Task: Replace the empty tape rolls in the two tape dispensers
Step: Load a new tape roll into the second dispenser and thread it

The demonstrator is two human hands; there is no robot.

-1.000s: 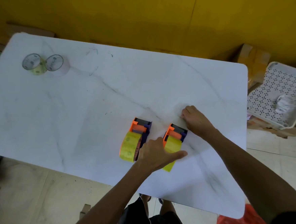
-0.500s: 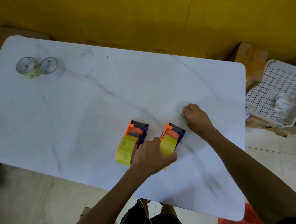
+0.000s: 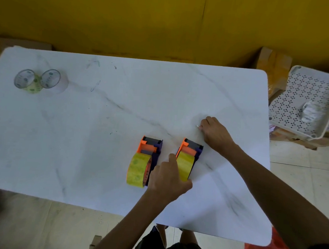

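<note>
Tape dispensers sit side by side near the front edge of the white marble-look table point(image 3: 81, 138), both orange and purple, each loaded with a full yellow roll. Left dispenser point(image 3: 145, 162) stands just left of the left hand point(image 3: 168, 181), touching or nearly touching its knuckles; cannot tell which. Right dispenser point(image 3: 187, 161) is just right of the same hand, thumb pressed along the near side of its yellow roll point(image 3: 184, 165), index finger pointing up along the roll's left edge. Left hand is curled loosely around that roll, fingers partly closed on it.

Right hand point(image 3: 215, 133) rests on the table just beyond and to the right of the right dispenser's head, wrist close to its purple corner. Fingers are bunched together, pinching something thin and clear at the fingertips, likely a tape end; too faint to confirm.

Two empty clear rolls point(image 3: 38, 81) lie touching each other far to the left of both hands, near the table's far left corner.

White perforated tray point(image 3: 305, 99) sits off the table, well to the right of the right hand, holding a crumpled white lump point(image 3: 311, 111).
</note>
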